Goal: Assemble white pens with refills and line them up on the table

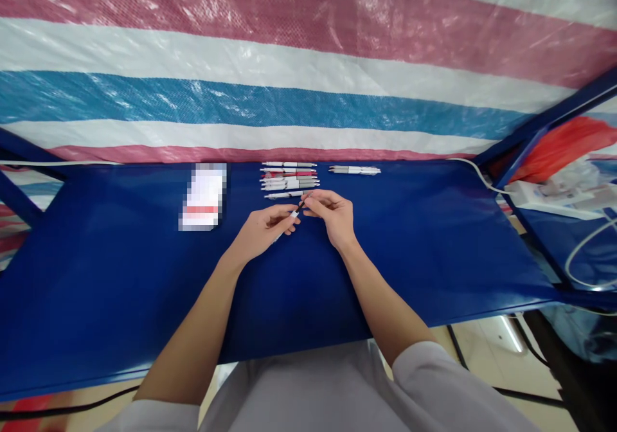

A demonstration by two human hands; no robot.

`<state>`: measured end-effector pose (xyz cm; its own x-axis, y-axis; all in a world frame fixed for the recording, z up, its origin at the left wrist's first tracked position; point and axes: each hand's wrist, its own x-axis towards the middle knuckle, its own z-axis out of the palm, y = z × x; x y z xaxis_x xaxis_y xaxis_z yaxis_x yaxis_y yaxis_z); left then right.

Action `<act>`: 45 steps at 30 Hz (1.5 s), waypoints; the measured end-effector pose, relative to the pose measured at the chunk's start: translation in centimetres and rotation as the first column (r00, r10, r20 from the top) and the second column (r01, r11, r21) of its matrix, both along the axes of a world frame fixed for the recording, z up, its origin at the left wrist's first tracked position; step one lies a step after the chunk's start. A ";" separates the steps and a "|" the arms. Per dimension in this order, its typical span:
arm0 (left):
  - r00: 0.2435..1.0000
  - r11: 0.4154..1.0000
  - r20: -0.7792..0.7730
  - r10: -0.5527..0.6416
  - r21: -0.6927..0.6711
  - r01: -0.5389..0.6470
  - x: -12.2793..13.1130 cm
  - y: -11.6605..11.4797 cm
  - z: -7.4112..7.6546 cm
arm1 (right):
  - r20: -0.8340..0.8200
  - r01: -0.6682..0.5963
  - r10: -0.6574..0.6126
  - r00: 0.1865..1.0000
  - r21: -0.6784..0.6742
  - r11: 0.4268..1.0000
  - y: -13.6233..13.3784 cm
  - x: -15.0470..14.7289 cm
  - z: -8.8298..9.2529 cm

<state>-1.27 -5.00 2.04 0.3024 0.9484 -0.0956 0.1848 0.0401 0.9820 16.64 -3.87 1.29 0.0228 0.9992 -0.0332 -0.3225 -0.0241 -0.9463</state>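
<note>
Over the middle of the blue table, my left hand is closed around the white barrel of a pen. My right hand pinches the dark end of that pen, up and to the right. Whether the dark part is joined to the barrel or separate is too small to tell. Just beyond my fingers lies a row of several pens, mostly white and grey with red among them. Farther right, a smaller group of white pens rests near the back edge.
A pixelated, whitish flat item lies on the blue table to the left. Striped plastic sheeting hangs behind. Blue frame bars flank the table. At right are a red bag, a white box and a white cable.
</note>
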 end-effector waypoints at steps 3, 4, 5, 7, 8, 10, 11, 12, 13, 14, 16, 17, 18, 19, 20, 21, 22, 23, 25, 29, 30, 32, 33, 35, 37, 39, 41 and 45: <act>0.998 1.000 -0.062 0.001 0.023 0.000 0.0 0.0 0.2 | 0.020 0.017 -0.017 1.000 0.022 1.000 -0.1 -0.1 0.0; 0.997 1.000 -0.078 -0.002 0.028 0.005 0.0 -0.1 0.3 | 0.024 0.027 -0.027 0.999 0.030 0.999 -0.1 -0.2 0.0; 0.996 1.000 -0.089 -0.007 0.029 0.009 0.1 -0.1 0.4 | 0.025 0.038 -0.039 0.999 0.037 0.999 -0.1 -0.3 0.0; 0.995 0.999 -0.093 -0.022 0.026 0.024 0.2 -0.2 0.5 | 0.021 0.057 -0.058 0.998 0.051 0.997 -0.2 -0.4 0.0; 0.995 0.999 -0.090 -0.033 0.024 0.036 0.2 -0.2 0.6 | 0.019 0.062 -0.063 0.998 0.055 0.997 -0.3 -0.4 0.1; 0.995 0.997 -0.070 -0.067 0.018 0.069 0.3 -0.3 0.5 | 0.021 0.064 -0.065 0.998 0.057 0.996 -0.3 -0.4 0.2; 0.995 0.996 -0.056 -0.087 0.012 0.088 0.3 -0.3 0.4 | 0.021 0.064 -0.065 0.998 0.053 0.997 -0.4 -0.3 0.3; 0.994 0.994 -0.042 -0.105 0.003 0.105 0.3 -0.3 0.4 | 0.016 0.066 -0.067 0.998 0.046 0.997 -0.4 -0.3 0.4; 0.992 0.993 -0.030 -0.121 -0.011 0.121 0.3 -0.3 0.3 | 0.007 0.070 -0.070 0.998 0.036 0.997 -0.4 -0.2 0.4; 0.991 0.991 -0.019 -0.134 -0.026 0.134 0.3 -0.3 0.2 | -0.006 0.076 -0.076 0.997 0.026 0.997 -0.3 -0.1 0.4; 0.989 0.988 0.008 -0.145 -0.058 0.145 0.3 -0.3 0.1 | -0.041 0.096 -0.096 0.995 0.014 0.995 -0.2 0.2 0.3; 0.989 0.986 0.024 -0.146 -0.072 0.148 0.2 -0.3 0.1 | -0.061 0.113 -0.112 0.992 0.014 0.994 -0.1 0.4 0.3; 0.988 0.985 0.046 -0.146 -0.087 0.150 0.2 -0.3 0.1 | -0.083 0.131 -0.130 0.988 0.017 0.991 0.1 0.7 0.2; 0.987 0.983 0.072 -0.144 -0.104 0.151 0.2 -0.3 0.1 | -0.106 0.152 -0.149 0.983 0.017 0.988 0.2 0.9 0.1; 0.985 0.981 0.099 -0.140 -0.123 0.152 0.2 -0.3 0.1 | -0.127 0.172 -0.169 0.977 0.014 0.985 0.3 1.1 0.1; 0.983 0.977 0.126 -0.136 -0.146 0.154 0.1 -0.3 0.2 | -0.147 0.193 -0.190 0.971 0.005 0.981 0.4 1.3 0.1; 0.980 0.974 0.151 -0.128 -0.168 0.153 0.1 -0.3 0.2 | -0.164 0.211 -0.209 0.964 -0.006 0.977 0.5 1.5 0.1; 0.978 0.971 0.172 -0.115 -0.187 0.148 0.0 -0.3 0.3 | -0.180 0.225 -0.224 0.958 -0.018 0.974 0.6 1.7 0.1; 0.975 0.970 0.206 -0.083 -0.207 0.126 -0.1 -0.3 0.4 | -0.203 0.244 -0.245 0.948 -0.027 0.969 0.7 1.9 0.1; 0.954 0.975 0.300 0.018 -0.218 0.051 -0.2 -0.1 0.7 | -0.167 0.226 -0.227 0.959 -0.029 0.974 0.8 1.8 -0.1; 0.942 0.974 0.332 0.052 -0.223 0.025 -0.2 0.0 0.7 | -0.146 0.211 -0.214 0.966 -0.034 0.977 0.8 1.7 -0.2; 0.913 0.972 0.390 0.120 -0.232 -0.028 -0.1 0.1 0.8 | -0.110 0.174 -0.178 0.978 -0.043 0.984 0.8 1.4 -0.4; 0.899 0.971 0.412 0.150 -0.234 -0.054 -0.1 0.2 0.7 | -0.097 0.154 -0.158 0.983 -0.043 0.987 0.8 1.3 -0.5; 0.879 0.966 0.435 0.197 -0.239 -0.099 0.0 0.3 0.6 | -0.073 0.114 -0.116 0.991 -0.034 0.993 0.8 1.0 -0.7; 0.869 0.961 0.441 0.224 -0.248 -0.121 0.0 0.3 0.5 | -0.048 0.081 -0.082 0.995 -0.026 0.996 0.8 0.8 -0.8; 0.865 0.957 0.444 0.233 -0.261 -0.124 0.0 0.4 0.4 | -0.035 0.062 -0.063 0.997 -0.031 0.998 0.8 0.7 -0.8; 0.864 0.956 0.448 0.231 -0.267 -0.118 0.0 0.4 0.4 | -0.035 0.053 -0.054 0.998 -0.038 0.998 0.8 0.7 -0.9; 0.865 0.957 0.449 0.226 -0.266 -0.112 0.0 0.4 0.6 | -0.031 0.040 -0.041 0.999 -0.029 0.999 0.8 0.8 -0.9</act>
